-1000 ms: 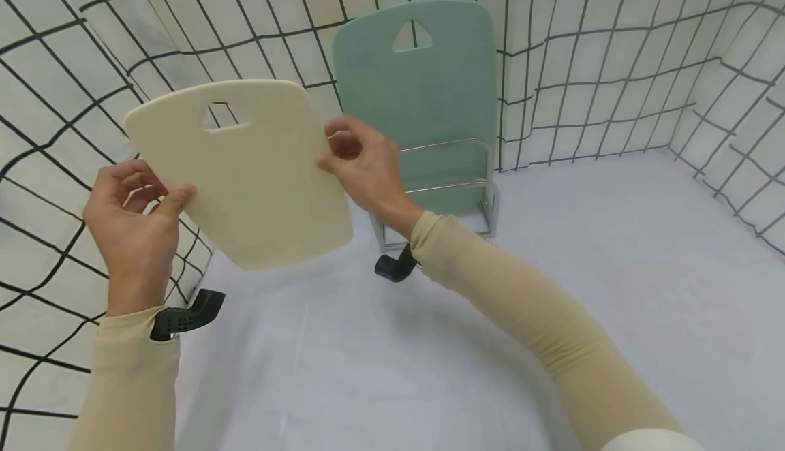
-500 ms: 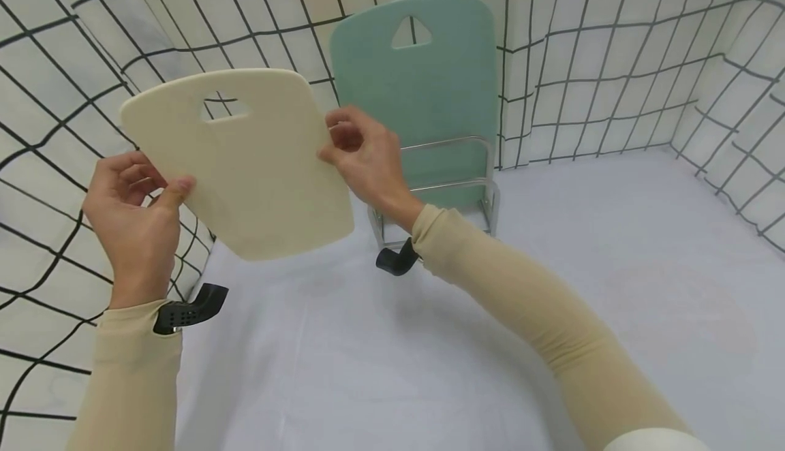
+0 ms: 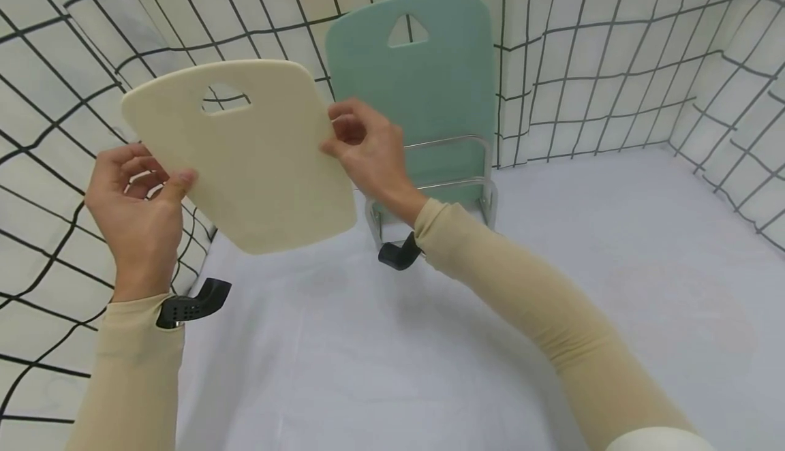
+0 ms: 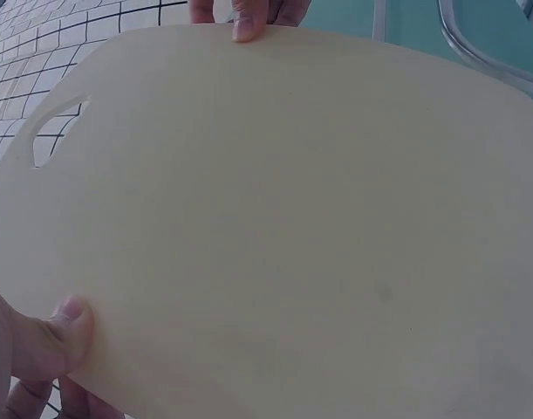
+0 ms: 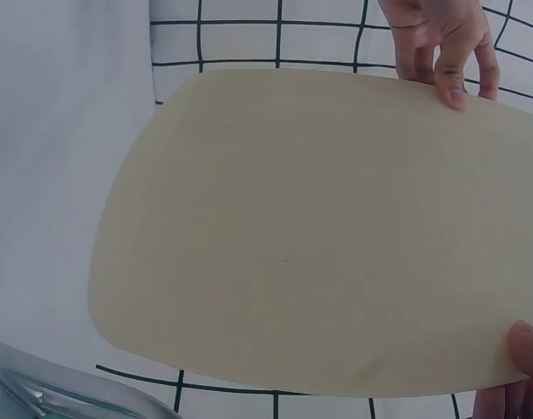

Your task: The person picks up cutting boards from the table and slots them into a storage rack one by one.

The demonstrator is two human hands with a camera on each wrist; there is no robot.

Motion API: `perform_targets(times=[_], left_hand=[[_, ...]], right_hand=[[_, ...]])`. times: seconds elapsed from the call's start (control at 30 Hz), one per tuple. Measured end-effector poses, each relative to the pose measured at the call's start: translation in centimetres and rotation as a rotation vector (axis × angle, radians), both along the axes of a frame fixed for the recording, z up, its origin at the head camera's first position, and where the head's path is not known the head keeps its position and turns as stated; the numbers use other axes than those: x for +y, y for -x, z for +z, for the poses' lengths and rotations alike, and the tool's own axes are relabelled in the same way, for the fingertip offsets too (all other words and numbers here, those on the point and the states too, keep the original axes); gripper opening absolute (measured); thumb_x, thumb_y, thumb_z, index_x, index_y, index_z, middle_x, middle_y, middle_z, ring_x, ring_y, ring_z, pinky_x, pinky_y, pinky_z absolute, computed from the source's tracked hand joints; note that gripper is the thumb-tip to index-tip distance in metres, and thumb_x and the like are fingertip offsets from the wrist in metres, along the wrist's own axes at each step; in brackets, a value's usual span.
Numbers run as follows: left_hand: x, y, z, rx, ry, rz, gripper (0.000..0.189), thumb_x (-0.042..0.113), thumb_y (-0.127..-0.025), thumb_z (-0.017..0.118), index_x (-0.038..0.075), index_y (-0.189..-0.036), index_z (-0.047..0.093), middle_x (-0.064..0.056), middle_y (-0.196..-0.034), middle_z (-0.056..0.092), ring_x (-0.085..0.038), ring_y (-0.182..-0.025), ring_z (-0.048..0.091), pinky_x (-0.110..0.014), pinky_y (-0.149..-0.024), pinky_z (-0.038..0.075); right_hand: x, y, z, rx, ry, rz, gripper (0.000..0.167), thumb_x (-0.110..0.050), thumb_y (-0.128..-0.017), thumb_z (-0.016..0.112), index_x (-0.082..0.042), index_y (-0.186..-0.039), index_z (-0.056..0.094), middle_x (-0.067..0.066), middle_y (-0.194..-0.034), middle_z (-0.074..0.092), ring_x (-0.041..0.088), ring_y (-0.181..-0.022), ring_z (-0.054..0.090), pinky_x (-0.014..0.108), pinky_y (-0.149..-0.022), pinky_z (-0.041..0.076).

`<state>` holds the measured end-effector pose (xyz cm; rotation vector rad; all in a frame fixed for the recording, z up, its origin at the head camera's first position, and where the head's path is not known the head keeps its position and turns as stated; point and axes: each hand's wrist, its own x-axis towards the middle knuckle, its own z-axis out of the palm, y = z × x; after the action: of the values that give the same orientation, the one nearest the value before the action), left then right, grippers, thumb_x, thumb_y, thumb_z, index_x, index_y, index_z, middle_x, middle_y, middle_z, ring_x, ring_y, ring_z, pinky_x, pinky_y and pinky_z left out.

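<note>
A cream cutting board (image 3: 257,165) with a cut-out handle hole near its top edge is held up in the air, tilted, in the head view. My left hand (image 3: 137,212) pinches its left edge, thumb on the near face and fingers behind. On the opposite edge, my right hand (image 3: 371,154) pinches it between thumb and fingers. In the left wrist view the cream face fills most of the picture, with the left thumb (image 4: 65,336) pressed on it. Behind the right hand, a green cutting board (image 3: 423,90) stands upright in a metal rack (image 3: 487,192), its lower left part hidden.
A white cloth surface (image 3: 392,355) lies beneath the hands. Walls of black wire grid (image 3: 589,69) over white sheeting stand at the back, left and right. Each wrist carries a black camera mount, such as the left mount (image 3: 193,304).
Both hands and the cream board have risen slightly in the head view, still gripped at the same edges. The green board and rack shift a little in the picture.
</note>
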<state>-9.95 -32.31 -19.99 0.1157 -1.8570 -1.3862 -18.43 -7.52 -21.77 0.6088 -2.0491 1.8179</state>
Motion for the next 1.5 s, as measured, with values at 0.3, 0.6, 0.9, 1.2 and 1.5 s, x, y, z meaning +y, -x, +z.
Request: perform_targets(times=[0.3, 0.6, 0.9, 1.2, 1.5], left_hand=[[0.4, 0.6, 0.2, 0.044, -0.072, -0.052, 0.042, -0.015, -0.082, 0.073, 0.012, -0.115, 0.069, 0.0, -0.103, 0.062, -0.015, -0.091, 0.063, -0.016, -0.079, 0.055], [0.7, 1.2, 0.1, 0.049, -0.037, -0.046, 0.041, -0.014, -0.083, 0.073, 0.013, -0.114, 0.07, 0.001, -0.103, 0.062, -0.015, -0.09, 0.064, -0.015, -0.079, 0.056], [1.1, 1.4, 0.3, -0.004, 0.028, 0.006, 0.041, -0.008, -0.087, 0.074, 0.016, -0.119, 0.069, 0.005, -0.104, 0.061, -0.012, -0.094, 0.064, -0.015, -0.082, 0.055], [1.6, 1.7, 0.1, 0.021, 0.045, 0.0, 0.04, -0.008, -0.086, 0.075, 0.015, -0.119, 0.069, 0.006, -0.103, 0.063, -0.013, -0.095, 0.064, -0.016, -0.081, 0.055], [1.8, 2.4, -0.4, 0.034, 0.057, 0.001, 0.04, -0.007, -0.086, 0.075, 0.016, -0.119, 0.069, 0.006, -0.102, 0.063, -0.013, -0.094, 0.064, -0.016, -0.082, 0.055]], right_hand=[[0.5, 0.3, 0.2, 0.004, -0.011, -0.011, 0.029, -0.004, -0.089, 0.078, -0.012, -0.115, 0.07, 0.008, -0.103, 0.077, 0.015, -0.087, 0.071, 0.022, -0.083, 0.059], [0.9, 0.6, 0.3, -0.005, -0.021, -0.036, 0.028, -0.004, -0.087, 0.079, -0.013, -0.112, 0.07, 0.007, -0.101, 0.077, 0.014, -0.087, 0.07, 0.021, -0.08, 0.057], [1.0, 1.0, 0.3, -0.005, -0.002, -0.041, 0.028, -0.002, -0.086, 0.08, -0.012, -0.11, 0.07, 0.007, -0.099, 0.077, 0.014, -0.084, 0.071, 0.021, -0.079, 0.057], [1.3, 1.3, 0.1, 0.013, 0.0, -0.052, 0.029, -0.002, -0.086, 0.08, -0.013, -0.111, 0.07, 0.007, -0.101, 0.077, 0.014, -0.086, 0.072, 0.022, -0.081, 0.058], [1.6, 1.7, -0.2, 0.011, 0.007, -0.055, 0.028, -0.002, -0.087, 0.079, -0.012, -0.111, 0.069, 0.008, -0.102, 0.077, 0.015, -0.089, 0.074, 0.024, -0.082, 0.059]])
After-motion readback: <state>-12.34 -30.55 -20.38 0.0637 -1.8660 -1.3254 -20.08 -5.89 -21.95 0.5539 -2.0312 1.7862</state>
